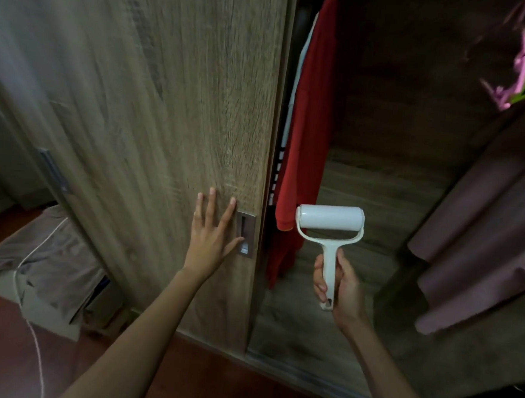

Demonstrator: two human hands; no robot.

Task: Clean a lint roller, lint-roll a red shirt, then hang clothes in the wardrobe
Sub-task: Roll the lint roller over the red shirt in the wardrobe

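Both forearms reach up from the bottom edge toward the wardrobe. Its sliding door (167,114) fills the left half of the view, with the dark opening to its right. Inside, the red shirt (306,133) hangs just beside the door's edge, with a white garment (297,77) between the two. Mauve clothes (486,230) hang well apart at the right. The left hand (210,232) lies flat on the door, fingers straight and spread, thumb touching the recessed pull (245,235). The right hand (340,286) is wrapped round the handle of the lint roller (330,219), drum upward, near the shirt's hem but apart from it.

The step looks like sliding the door, though which way cannot be told. Fingertips hooked into the pull would give better control than a flat palm. Push evenly along the track and hold the sticky drum off the cloth. Watch the hem — it hangs close enough to the door's edge to get caught.
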